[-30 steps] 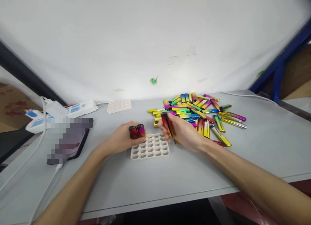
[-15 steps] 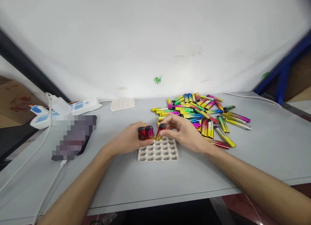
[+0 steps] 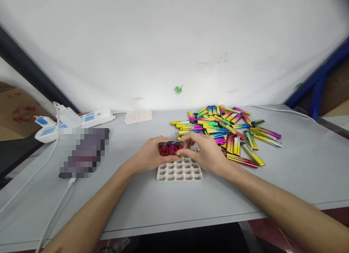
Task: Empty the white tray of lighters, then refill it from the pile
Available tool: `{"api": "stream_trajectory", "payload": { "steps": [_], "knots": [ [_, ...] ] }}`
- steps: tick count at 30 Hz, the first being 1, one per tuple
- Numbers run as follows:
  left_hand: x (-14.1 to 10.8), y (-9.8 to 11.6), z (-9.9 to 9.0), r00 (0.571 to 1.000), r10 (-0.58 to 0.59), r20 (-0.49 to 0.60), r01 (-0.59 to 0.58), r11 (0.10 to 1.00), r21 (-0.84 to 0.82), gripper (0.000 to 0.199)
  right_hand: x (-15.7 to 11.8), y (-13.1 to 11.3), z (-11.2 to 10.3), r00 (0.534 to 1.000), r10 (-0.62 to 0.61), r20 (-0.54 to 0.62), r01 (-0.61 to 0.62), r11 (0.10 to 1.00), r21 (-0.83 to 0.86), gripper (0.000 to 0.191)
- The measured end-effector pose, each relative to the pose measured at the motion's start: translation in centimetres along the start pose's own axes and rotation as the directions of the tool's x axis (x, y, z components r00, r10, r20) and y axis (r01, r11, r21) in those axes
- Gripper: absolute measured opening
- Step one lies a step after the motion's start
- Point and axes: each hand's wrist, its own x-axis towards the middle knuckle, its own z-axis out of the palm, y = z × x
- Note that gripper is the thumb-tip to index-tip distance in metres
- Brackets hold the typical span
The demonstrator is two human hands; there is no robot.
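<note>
Three lighters stand upright side by side at the back of a pale tray of holes (image 3: pixel 180 172): a red lighter (image 3: pixel 163 150), a magenta lighter (image 3: pixel 171 149) and another red lighter (image 3: pixel 179 146). Wrapped round the left side of this row is my left hand (image 3: pixel 147 154), its thumb across the front. My right hand (image 3: pixel 208 153) pinches the rightmost red lighter between thumb and fingers. The lighters' lower ends are hidden behind my thumbs, so I cannot tell how deep they sit. Several rows of holes in front show no lighters.
A pile of shiny multicoloured lighters (image 3: pixel 231 131) lies to the right. Behind is a second pale tray (image 3: pixel 138 116). On the left are a white power strip (image 3: pixel 94 118), a blurred-out phone-like device (image 3: pixel 88 151) and white cables (image 3: pixel 51 156). A wall (image 3: pixel 174 45) rises behind the grey table (image 3: pixel 131 205).
The right-hand red lighter has gone from tilted and apart to upright against the magenta one. My right hand has moved slightly left with it, closer to my left hand.
</note>
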Motion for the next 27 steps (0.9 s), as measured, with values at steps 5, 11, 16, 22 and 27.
{"api": "stream_trajectory", "payload": {
  "steps": [5,11,16,22,27],
  "knots": [
    [0.0,0.0,0.1,1.0,0.0,-0.009,0.0,1.0,-0.005,0.034,0.0,0.0,-0.5,0.996,-0.054,0.064,0.064,0.985,-0.161,0.023],
    [0.0,-0.8,-0.5,0.997,-0.024,-0.078,0.03,0.997,0.077,0.032,0.4,0.2,-4.1,0.996,-0.064,0.063,0.088,0.833,-0.546,0.021],
    [-0.1,-1.9,-1.5,0.984,-0.145,-0.101,0.151,0.987,0.051,0.034,0.4,2.4,-4.8,0.996,-0.066,0.052,0.084,0.724,-0.685,0.02],
    [-0.1,-1.9,-1.7,0.982,-0.173,-0.077,0.174,0.985,0.007,0.035,0.5,3.4,-3.4,0.997,-0.074,0.013,0.058,0.652,-0.756,0.032],
    [-0.1,-2.1,-1.8,0.982,-0.173,-0.081,0.174,0.985,0.004,0.04,0.5,3.7,-3.4,0.999,-0.028,-0.017,0.004,0.621,-0.784,0.025]
  ]
}}
